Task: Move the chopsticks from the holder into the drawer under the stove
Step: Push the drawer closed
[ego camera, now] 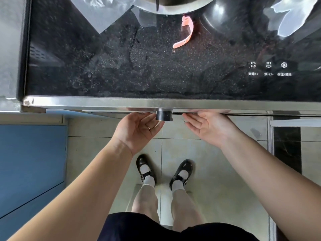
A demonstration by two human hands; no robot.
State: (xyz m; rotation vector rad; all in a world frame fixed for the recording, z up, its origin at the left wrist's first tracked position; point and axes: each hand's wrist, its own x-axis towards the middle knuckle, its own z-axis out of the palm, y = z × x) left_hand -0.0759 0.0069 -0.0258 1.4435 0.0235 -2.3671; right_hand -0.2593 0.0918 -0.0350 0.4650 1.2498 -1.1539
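No chopsticks and no holder are in sight. I look straight down on the black glass stove top (156, 66) and its steel front edge (104, 103). A black knob (164, 115) sticks out under that edge. My left hand (139, 129) is palm up just left of the knob, with its fingers curled up under the edge. My right hand (208, 127) is palm up just right of the knob, its fingers reaching under the edge. The fingertips of both hands are hidden. The edge also hides the drawer front, apart from a thin strip (121, 111).
A metal pan (173, 6) and a pink curved silicone piece (186, 32) sit at the back of the stove. Touch controls (268, 66) are at the right. A blue cabinet door (31, 162) stands to the left. My feet in black shoes (145, 169) are on the tiled floor.
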